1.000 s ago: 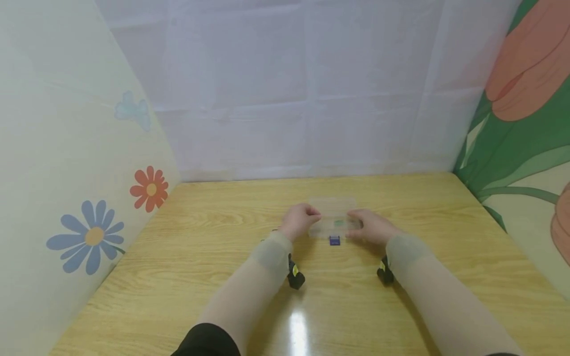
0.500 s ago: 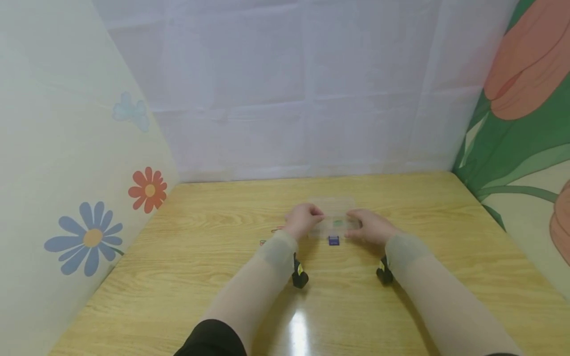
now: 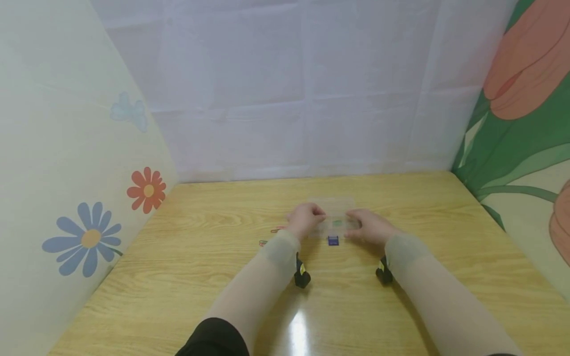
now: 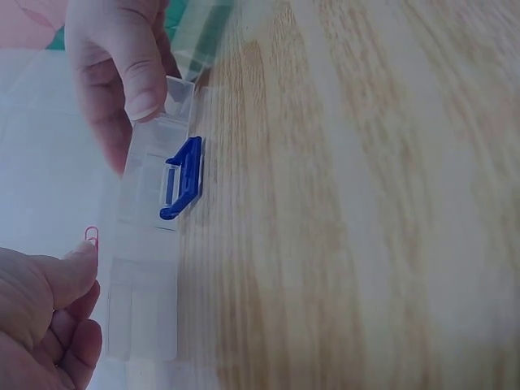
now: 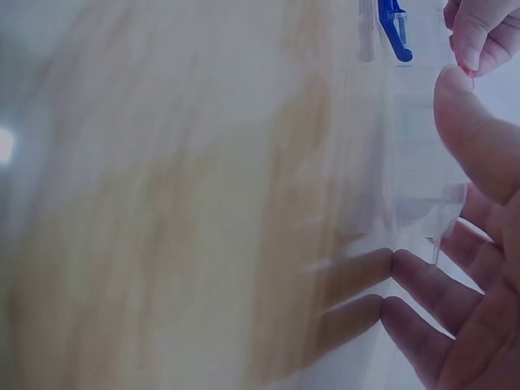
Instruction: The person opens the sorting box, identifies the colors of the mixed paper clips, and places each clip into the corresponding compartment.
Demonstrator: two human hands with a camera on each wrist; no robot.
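A small clear plastic box with its lid raised lies on the wooden table, its blue latch facing me. Something green lies inside. My left hand is at the box's left end and pinches a pink paper clip at the thumb tip, just above the box. My right hand grips the box's right end, thumb on top and fingers beside it on the table. The blue latch shows between both hands in the left wrist view and, as the latch, in the right wrist view.
Two loose paper clips, a red clip and a greenish clip, lie on the table left of my left wrist. Flowered panels close the left and right sides, a white curtain the back.
My left hand and forearm have shifted a little right toward the box, uncovering the two loose clips on the table. The right hand and the box have stayed put.
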